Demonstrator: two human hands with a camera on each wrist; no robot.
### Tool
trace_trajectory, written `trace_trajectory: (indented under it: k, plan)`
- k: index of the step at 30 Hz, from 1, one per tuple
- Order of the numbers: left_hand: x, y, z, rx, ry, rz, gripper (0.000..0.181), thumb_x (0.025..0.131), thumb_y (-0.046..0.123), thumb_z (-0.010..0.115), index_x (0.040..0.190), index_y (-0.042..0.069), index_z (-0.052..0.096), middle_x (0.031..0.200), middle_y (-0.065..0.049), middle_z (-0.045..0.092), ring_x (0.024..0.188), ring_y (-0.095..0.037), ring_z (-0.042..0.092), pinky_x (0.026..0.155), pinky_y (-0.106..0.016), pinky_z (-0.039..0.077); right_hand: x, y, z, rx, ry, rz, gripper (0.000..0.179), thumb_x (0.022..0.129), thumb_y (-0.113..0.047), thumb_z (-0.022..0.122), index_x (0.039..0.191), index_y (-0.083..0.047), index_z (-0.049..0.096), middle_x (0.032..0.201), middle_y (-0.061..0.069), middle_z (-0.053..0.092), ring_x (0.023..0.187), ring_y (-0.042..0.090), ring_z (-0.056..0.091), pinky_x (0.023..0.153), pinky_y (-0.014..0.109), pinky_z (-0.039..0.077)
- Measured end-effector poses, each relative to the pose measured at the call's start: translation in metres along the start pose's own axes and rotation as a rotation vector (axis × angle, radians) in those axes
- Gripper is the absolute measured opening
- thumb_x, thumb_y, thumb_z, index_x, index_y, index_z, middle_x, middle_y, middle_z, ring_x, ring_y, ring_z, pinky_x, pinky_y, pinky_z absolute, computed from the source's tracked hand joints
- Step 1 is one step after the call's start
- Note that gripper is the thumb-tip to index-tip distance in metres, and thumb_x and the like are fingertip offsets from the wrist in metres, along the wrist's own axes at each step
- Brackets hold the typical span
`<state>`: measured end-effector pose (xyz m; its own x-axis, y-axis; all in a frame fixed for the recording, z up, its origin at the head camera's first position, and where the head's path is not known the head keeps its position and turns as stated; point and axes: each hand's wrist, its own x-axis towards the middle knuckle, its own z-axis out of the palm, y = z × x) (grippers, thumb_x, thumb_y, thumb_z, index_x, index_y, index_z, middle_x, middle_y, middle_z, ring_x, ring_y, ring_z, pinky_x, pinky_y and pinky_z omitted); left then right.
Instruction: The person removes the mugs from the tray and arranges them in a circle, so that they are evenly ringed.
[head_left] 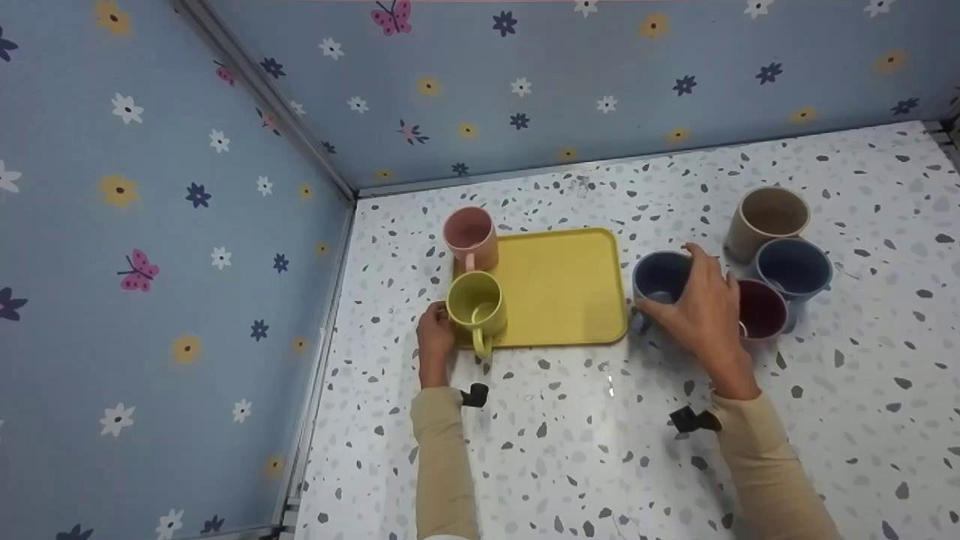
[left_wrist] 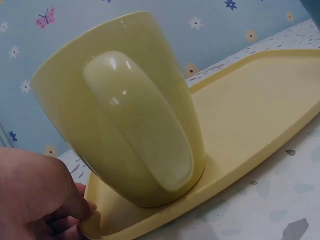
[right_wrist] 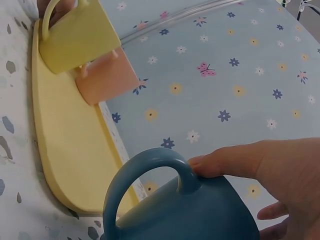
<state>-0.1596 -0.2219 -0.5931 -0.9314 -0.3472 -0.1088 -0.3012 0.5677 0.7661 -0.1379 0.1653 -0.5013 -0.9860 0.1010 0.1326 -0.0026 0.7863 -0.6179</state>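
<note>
Tan sleeve (head_left: 442, 465) leads straight forward to the left hand (head_left: 436, 334), whose thumb and curled fingers pinch the yellow tray (head_left: 562, 289) at its left edge. Upright on that end stand a pink mug (head_left: 471, 234) and, nearer, a yellow mug (head_left: 475, 304). Just right of the tray, a blue mug (head_left: 660, 277) is grasped by the right hand (head_left: 703, 304), angled leftward, thumb and fingers spanning the mouth. Beyond are maroon (head_left: 763, 309), beige (head_left: 765, 221) and darker blue mugs (head_left: 796, 270) on the table (head_left: 555, 435).
</note>
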Motion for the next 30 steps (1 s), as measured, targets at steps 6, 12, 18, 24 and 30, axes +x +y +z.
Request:
trace_trajectory:
  k: [6,12,18,24,30]
  plan:
    - [0.000,0.000,0.000,0.001,-0.002,0.006,0.031,0.084,-0.002,0.044,0.111,0.001,0.060,0.105,-0.017,0.064,0.101,-0.030,0.056,0.089,-0.040,0.042,-0.002,0.006,0.003,-0.028,0.035,-0.015,0.110,0.057,-0.045,0.083,0.141,-0.002,0.026,0.136,0.026,0.038,0.126,0.041,0.034,0.108,0.055,-0.004]
    - [0.001,0.001,0.000,-0.011,-0.005,-0.015,0.031,0.085,0.000,0.046,0.112,0.002,0.060,0.106,-0.017,0.064,0.102,-0.029,0.056,0.089,-0.039,0.042,-0.003,0.011,0.005,-0.044,0.045,-0.012,0.109,0.057,-0.045,0.084,0.140,-0.001,0.027,0.134,0.027,0.040,0.125,0.042,0.035,0.109,0.049,-0.009]
    - [0.000,0.001,0.000,-0.017,-0.002,-0.021,0.030,0.086,0.000,0.046,0.111,0.003,0.061,0.105,-0.016,0.063,0.101,-0.028,0.056,0.089,-0.039,0.042,-0.005,0.013,0.004,-0.048,0.045,0.000,0.107,0.058,-0.046,0.083,0.138,0.000,0.029,0.134,0.026,0.040,0.125,0.042,0.036,0.109,0.046,-0.011]
    - [0.002,-0.001,0.001,-0.016,-0.002,-0.034,0.029,0.086,0.001,0.047,0.111,0.004,0.061,0.104,-0.015,0.064,0.100,-0.028,0.056,0.088,-0.038,0.042,-0.007,0.016,0.007,-0.052,0.095,-0.024,0.103,0.057,-0.046,0.084,0.133,0.002,0.034,0.130,0.025,0.044,0.123,0.040,0.038,0.109,0.046,-0.009]
    - [0.001,-0.001,0.001,-0.028,0.010,-0.015,0.029,0.087,-0.001,0.045,0.111,0.002,0.061,0.102,-0.016,0.064,0.098,-0.029,0.056,0.086,-0.039,0.043,-0.008,0.018,0.008,-0.062,0.108,-0.012,0.102,0.056,-0.049,0.083,0.131,0.002,0.036,0.127,0.024,0.046,0.122,0.039,0.039,0.108,0.049,-0.011]
